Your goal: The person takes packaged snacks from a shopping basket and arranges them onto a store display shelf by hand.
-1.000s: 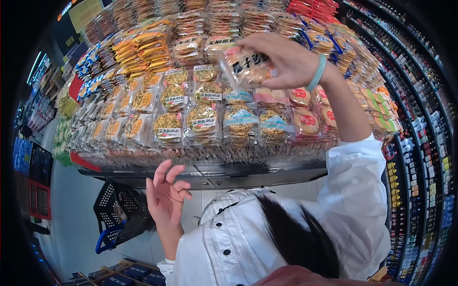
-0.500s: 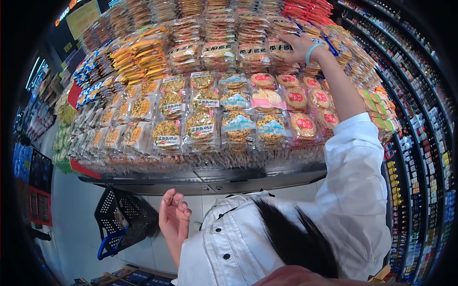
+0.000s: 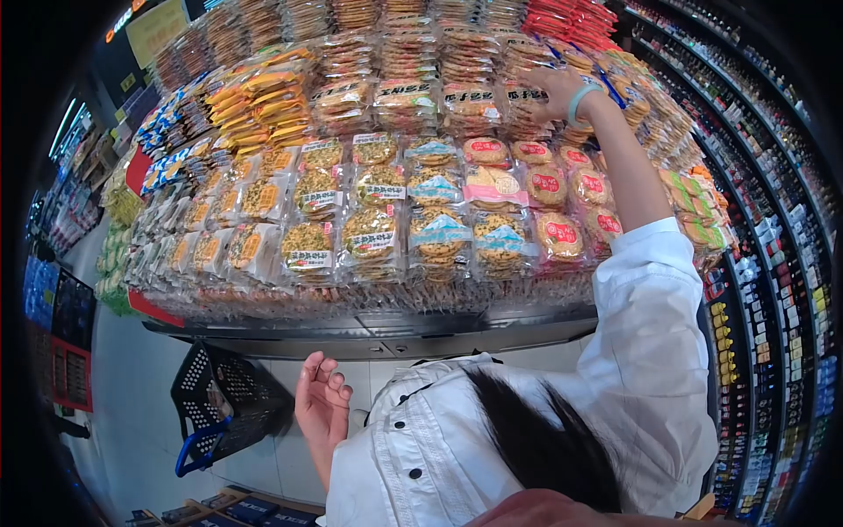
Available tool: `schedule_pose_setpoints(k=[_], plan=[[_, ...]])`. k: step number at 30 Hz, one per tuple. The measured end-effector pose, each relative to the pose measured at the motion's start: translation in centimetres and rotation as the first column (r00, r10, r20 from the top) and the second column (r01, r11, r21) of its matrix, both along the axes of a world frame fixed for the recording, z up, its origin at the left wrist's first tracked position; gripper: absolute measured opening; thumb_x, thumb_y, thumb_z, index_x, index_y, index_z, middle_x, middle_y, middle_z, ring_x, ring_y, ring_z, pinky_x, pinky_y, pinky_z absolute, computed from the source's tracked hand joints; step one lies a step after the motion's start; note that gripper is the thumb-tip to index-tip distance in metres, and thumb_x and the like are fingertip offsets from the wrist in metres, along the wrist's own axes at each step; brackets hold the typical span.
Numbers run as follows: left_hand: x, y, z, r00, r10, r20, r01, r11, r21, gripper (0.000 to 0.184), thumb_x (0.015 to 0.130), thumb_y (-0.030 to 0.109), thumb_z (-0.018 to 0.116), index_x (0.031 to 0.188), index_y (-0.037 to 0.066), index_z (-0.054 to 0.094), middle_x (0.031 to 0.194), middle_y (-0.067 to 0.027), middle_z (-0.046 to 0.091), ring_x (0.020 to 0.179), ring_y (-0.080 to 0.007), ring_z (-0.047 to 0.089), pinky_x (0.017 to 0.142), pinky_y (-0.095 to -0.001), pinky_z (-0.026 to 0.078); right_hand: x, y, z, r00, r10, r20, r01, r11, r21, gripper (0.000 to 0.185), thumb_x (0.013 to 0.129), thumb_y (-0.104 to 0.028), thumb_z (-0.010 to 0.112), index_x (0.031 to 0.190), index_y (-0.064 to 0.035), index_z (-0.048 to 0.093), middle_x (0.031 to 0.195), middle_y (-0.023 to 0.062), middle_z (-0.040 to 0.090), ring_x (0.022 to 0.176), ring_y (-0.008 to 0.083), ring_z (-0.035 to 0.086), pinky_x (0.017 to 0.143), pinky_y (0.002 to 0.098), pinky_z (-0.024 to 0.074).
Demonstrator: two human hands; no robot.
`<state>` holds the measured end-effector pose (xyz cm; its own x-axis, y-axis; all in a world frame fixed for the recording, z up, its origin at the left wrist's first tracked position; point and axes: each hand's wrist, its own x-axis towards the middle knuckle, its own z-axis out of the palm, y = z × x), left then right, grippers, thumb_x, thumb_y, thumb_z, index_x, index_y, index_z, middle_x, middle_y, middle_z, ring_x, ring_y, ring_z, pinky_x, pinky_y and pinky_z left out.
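Note:
My right hand [image 3: 562, 92] reaches out over the far rows of the display, with a pale green band on its wrist. Its fingers are apart and rest at a stack of clear-wrapped round biscuits [image 3: 518, 98] with black lettering; whether they touch the pack is hard to see. Close by lies a similar biscuit pack [image 3: 470, 104]. My left hand [image 3: 323, 400] hangs low before my white shirt, palm up, fingers loosely bent and holding nothing. Nearer rows hold biscuit packs with red round labels [image 3: 559, 233] and packs with blue mountain labels [image 3: 439, 230].
A black perforated shopping basket [image 3: 230, 391] with a blue handle stands on the floor at left. The display's front edge [image 3: 378, 338] runs across before me. Shelves of bottles and jars [image 3: 764, 334] line the right side. Yellow packs [image 3: 263, 101] are piled at the left back.
My right hand has shifted slightly down and right over the biscuit stack, and its fingers are more bent. My left hand has barely moved.

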<state>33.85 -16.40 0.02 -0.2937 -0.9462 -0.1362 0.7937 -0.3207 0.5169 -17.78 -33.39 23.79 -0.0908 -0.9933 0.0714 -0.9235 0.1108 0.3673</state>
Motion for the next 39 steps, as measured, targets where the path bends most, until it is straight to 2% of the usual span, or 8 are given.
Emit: schedule_pose_setpoints(k=[5,16,19,22,27,30,35,39], plan=[[-0.2,0.1,-0.2,0.999,0.025,0.044,-0.027,0.999,0.045,0.029,0.099,0.025,0.045,0.118,0.005,0.055,0.102,-0.0070,0.065,0.080,-0.0150,0.062,0.064,-0.0291,0.053,-0.3,0.1,-0.9,0.992,0.115,-0.049,-0.118,0.991,-0.065,0.076,0.076,-0.041,0.071,0.142,-0.0205,0.041,0.142,0.0098,0.047,0.131,0.0273,0.044,0.114,0.0526,0.0188],[0.1,0.2,-1.1,0.994,0.045,0.096,-0.057,0.990,0.127,0.029,0.099,0.025,0.047,0.117,0.004,0.055,0.099,-0.0093,0.064,0.079,-0.0149,0.063,0.065,-0.0274,0.053,-2.1,-1.1,-2.4,0.982,0.154,-0.111,-0.166,0.980,-0.107,0.067,0.077,-0.035,0.071,0.137,-0.0181,0.047,0.131,0.0107,0.058,0.120,0.0285,0.054,0.106,0.0516,0.0296],[0.5,0.4,-1.5,0.997,0.045,0.070,-0.051,0.995,0.086,0.028,0.099,0.022,0.046,0.117,0.002,0.055,0.101,-0.0104,0.065,0.082,-0.0164,0.066,0.067,-0.0275,0.056,-1.0,-0.9,-1.3,0.990,0.142,0.020,-0.141,0.987,-0.076,0.065,0.074,-0.030,0.072,0.134,-0.0139,0.051,0.134,0.0119,0.055,0.121,0.0324,0.053,0.102,0.0398,0.0410],[1.2,0.6,-2.6,0.998,0.028,0.063,-0.034,0.995,0.091,0.027,0.100,0.023,0.047,0.115,0.004,0.057,0.101,-0.0085,0.066,0.084,-0.0149,0.066,0.069,-0.0271,0.056,-4.8,-3.4,-1.0,0.858,0.470,0.209,-0.451,0.883,-0.131,0.059,0.083,-0.022,0.067,0.136,-0.0060,0.048,0.135,0.0171,0.053,0.125,0.0332,0.050,0.105,0.0373,0.0379],[2.4,0.7,-3.9,0.996,0.042,0.082,-0.055,0.984,0.168,0.024,0.099,0.023,0.047,0.112,0.005,0.058,0.100,-0.0066,0.065,0.084,-0.0125,0.065,0.069,-0.0261,0.054,7.3,-2.0,3.1,0.753,0.515,0.409,-0.555,0.832,-0.024,0.053,0.091,-0.017,0.061,0.140,-0.0064,0.044,0.140,0.0134,0.049,0.129,0.0258,0.047,0.107,0.0382,0.0370],[3.9,0.6,-5.0,0.996,0.059,0.068,-0.069,0.983,0.168,0.025,0.100,0.023,0.046,0.114,0.004,0.057,0.101,-0.0074,0.064,0.084,-0.0128,0.065,0.068,-0.0252,0.054,16.1,-1.5,4.7,0.679,0.660,0.321,-0.700,0.714,0.016,0.051,0.093,-0.016,0.059,0.140,-0.0077,0.044,0.139,0.0121,0.049,0.126,0.0251,0.049,0.106,0.0382,0.0383],[9.4,0.7,-5.2,0.974,0.135,0.184,-0.166,0.972,0.164,0.025,0.099,0.023,0.047,0.113,0.004,0.057,0.100,-0.0069,0.064,0.085,-0.0126,0.064,0.069,-0.0244,0.053,32.9,0.3,5.6,0.526,0.840,0.133,-0.851,0.521,0.067,0.055,0.078,-0.005,0.067,0.131,-0.0026,0.051,0.129,0.0159,0.056,0.119,0.0356,0.052,0.100,0.0416,0.0422],[16.6,0.5,-5.9,0.809,0.336,0.482,-0.389,0.921,0.012,0.023,0.097,0.023,0.052,0.111,0.006,0.058,0.101,-0.0058,0.065,0.088,-0.0120,0.062,0.072,-0.0247,0.051,44.7,-0.1,5.5,0.303,0.948,0.095,-0.943,0.285,0.170,0.056,0.077,-0.006,0.069,0.130,-0.0026,0.051,0.123,0.0157,0.059,0.113,0.0347,0.055,0.097,0.0425,0.0440]])
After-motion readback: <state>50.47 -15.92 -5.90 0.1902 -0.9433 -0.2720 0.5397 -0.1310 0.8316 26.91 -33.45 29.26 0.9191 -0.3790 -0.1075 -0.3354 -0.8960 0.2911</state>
